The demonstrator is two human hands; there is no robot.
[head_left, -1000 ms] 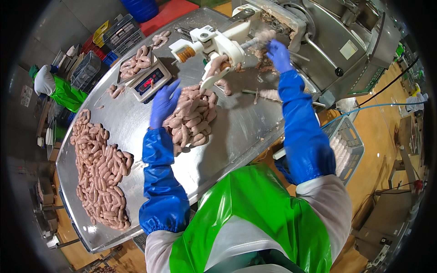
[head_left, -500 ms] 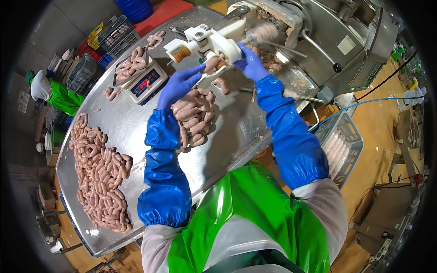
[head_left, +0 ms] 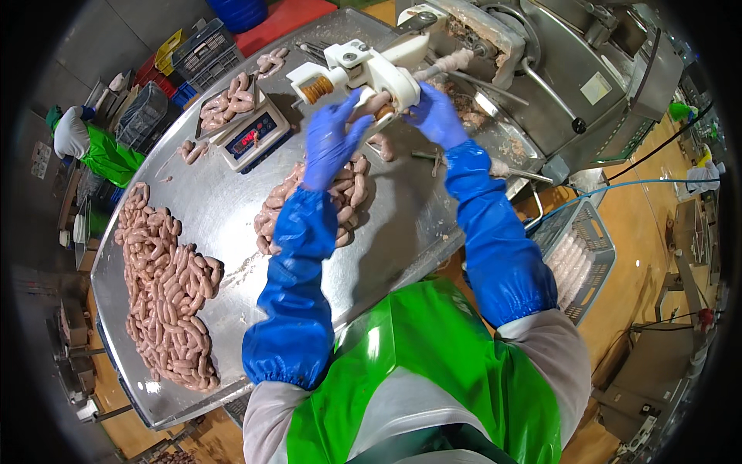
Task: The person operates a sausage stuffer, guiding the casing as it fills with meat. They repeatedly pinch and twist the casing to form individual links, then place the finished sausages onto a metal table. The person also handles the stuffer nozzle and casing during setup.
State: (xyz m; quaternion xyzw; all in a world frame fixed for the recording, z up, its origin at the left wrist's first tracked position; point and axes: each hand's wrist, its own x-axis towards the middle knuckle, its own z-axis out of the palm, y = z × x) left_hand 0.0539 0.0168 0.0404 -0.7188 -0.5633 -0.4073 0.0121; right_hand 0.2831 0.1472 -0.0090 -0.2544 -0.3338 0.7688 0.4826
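Note:
At the white sausage-linking head (head_left: 384,73) of a steel filling machine, both my blue-gloved hands are raised. A pale pink sausage (head_left: 376,104) comes out of the head, and my left hand (head_left: 331,143) is closed around its free end with thumb and fingers. Pressed to the head's right side is my right hand (head_left: 437,116), fingers curled, the tips partly hidden by the white part. Close by, a gathered casing (head_left: 454,60) sits on the filling tube. Below my left hand lies a heap of linked sausages (head_left: 352,193), partly covered by my left sleeve.
A larger sausage pile (head_left: 166,301) covers the left of the steel table (head_left: 224,325). Behind stands a scale (head_left: 251,139) with sausages on its tray. A grey crate (head_left: 599,251) holding pale casings is at right. Another person in a green apron (head_left: 108,158) works far left.
My left hand has shifted right and turned, closing round the sausage's end. The white flap that hung below the head no longer shows. My right hand stays at the head.

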